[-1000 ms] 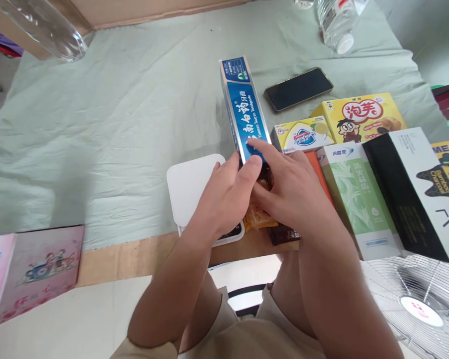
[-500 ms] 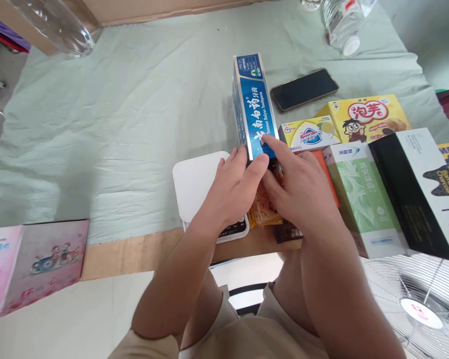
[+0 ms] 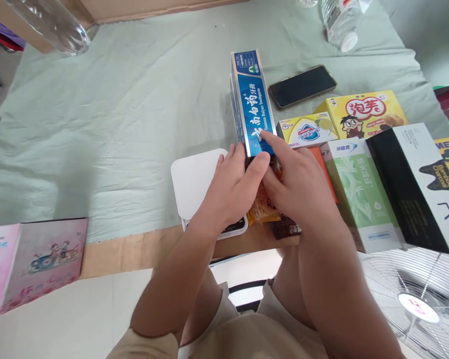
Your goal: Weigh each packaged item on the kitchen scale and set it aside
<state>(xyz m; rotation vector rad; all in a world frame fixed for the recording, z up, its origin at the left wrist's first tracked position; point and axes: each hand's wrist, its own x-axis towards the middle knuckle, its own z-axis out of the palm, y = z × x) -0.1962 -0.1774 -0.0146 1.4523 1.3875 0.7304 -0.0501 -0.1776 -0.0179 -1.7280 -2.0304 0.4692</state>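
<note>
A blue toothpaste box [image 3: 252, 104] lies lengthwise on the cloth, its lettered face up. My left hand [image 3: 232, 187] grips its near end, fingers along the left side and thumb at the near top edge. On the same end, my right hand [image 3: 297, 182] rests with its index finger on the printed face and its thumb low, partly hidden. Along the box's left side shows another edge, possibly of a second box. Under my left hand is a white kitchen scale [image 3: 194, 182], its dark display partly covered. Orange-yellow snack packets [image 3: 262, 207] peek out between my wrists.
Right of my hands stand a yellow soap box [image 3: 309, 130], a yellow puff-snack box [image 3: 366, 114], a green tissue box [image 3: 362, 192] and a black-and-white box [image 3: 400, 199]. Beyond lie a phone [image 3: 303, 86] and a water bottle [image 3: 340, 25]. A pink box [image 3: 48, 259] sits left; a fan [image 3: 419, 306] is below right.
The view has shifted slightly, so everything sits a little higher and further left. Both hands keep nearly the same place on the toothpaste box.
</note>
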